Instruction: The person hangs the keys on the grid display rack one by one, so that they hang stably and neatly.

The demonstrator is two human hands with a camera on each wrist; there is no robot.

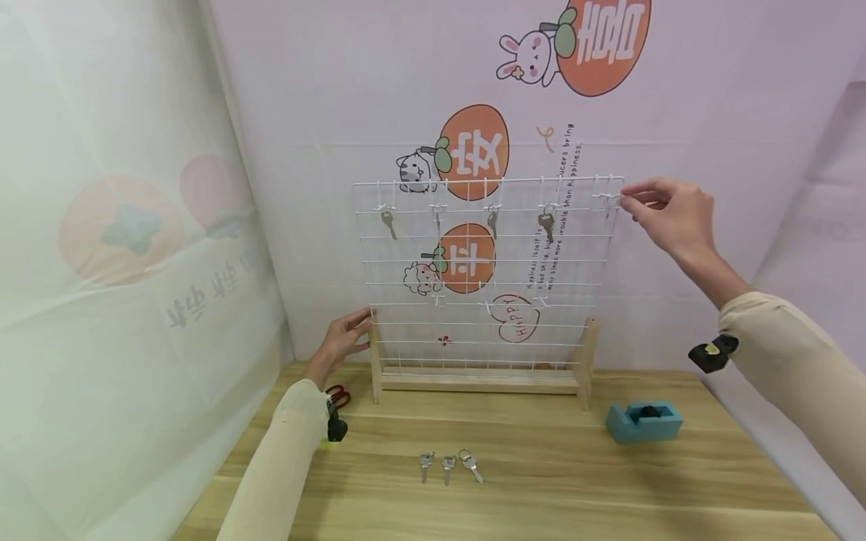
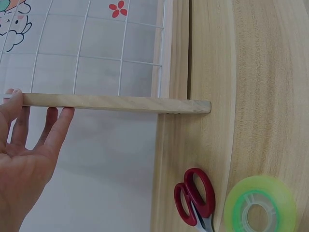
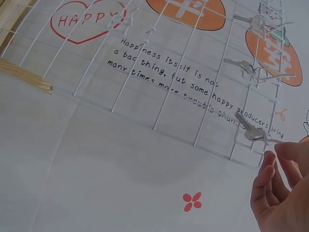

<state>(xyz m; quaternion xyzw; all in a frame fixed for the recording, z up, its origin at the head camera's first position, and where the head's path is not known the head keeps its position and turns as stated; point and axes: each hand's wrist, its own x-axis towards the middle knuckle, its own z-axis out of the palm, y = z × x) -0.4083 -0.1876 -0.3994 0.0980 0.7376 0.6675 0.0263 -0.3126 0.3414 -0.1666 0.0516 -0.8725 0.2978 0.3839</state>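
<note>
So the big thing here is the white wire grid rack point(image 1: 483, 274) standing upright in its wooden base point(image 1: 479, 382) at the back of the wooden table point(image 1: 541, 481), and the person is working at its top right corner. Four keys point(image 1: 546, 225) are already hanging along the upper row, and three more keys point(image 1: 448, 464) are lying flat on the table in front, well apart from the rack. The left hand point(image 1: 343, 340) is bracing the rack's left wooden post point(image 2: 116, 102) with fingers mostly straight, just resting against it, not wrapped around. That's the right idea imo: a light frame like this will probably tip or slide if you fiddle with the top without steadying it. The right hand point(image 1: 670, 212) is up at the corner hook point(image 1: 607, 198), with fingertips point(image 3: 273, 159) pinched together right at the wire; I honestly can't tell if there's anything between them, it's too small. Best bet is probably working slow and gentle up there, keeping the pull in line with the hook so the neighbouring key doesn't get knocked off. Red scissors point(image 2: 195, 198) and a green tape roll point(image 2: 259, 207) are sitting by the left wrist, and a blue tape dispenser point(image 1: 643, 421) is over to the right.
</note>
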